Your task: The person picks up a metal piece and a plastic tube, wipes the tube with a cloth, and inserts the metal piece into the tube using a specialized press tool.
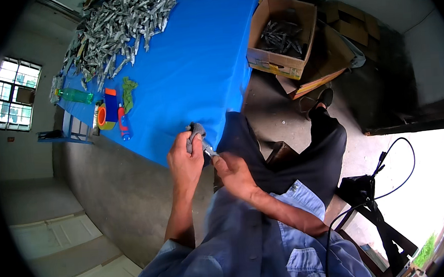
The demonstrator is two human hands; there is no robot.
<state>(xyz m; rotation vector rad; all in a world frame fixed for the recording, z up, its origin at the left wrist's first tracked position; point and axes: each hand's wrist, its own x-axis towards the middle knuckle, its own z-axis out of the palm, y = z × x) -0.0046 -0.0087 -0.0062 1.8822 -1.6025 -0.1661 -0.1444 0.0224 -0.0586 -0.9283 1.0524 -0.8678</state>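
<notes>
Small silvery metal piece (210,150) in both hands, right by the near corner of the desk (191,63) with the bright blue cover.

So the left hand (184,152) is curled shut round a crumpled grey cloth (196,130) at the piece's upper end, and the right hand (233,175), kinda blurry, pinches the lower end; cloth and fingers hide both tips. Long axis slants from upper left down to lower right, toward the right palm. Left on the desk: red-and-blue tube (123,124), limp green cloth (129,93), orange ring-shaped roll (101,117), clear green plastic bottle (76,95), then a big heap of slim silvery pieces (122,32) further back. Right of the desk, an open brown cardboard box (273,64) holds darker slim pieces (282,37).
</notes>
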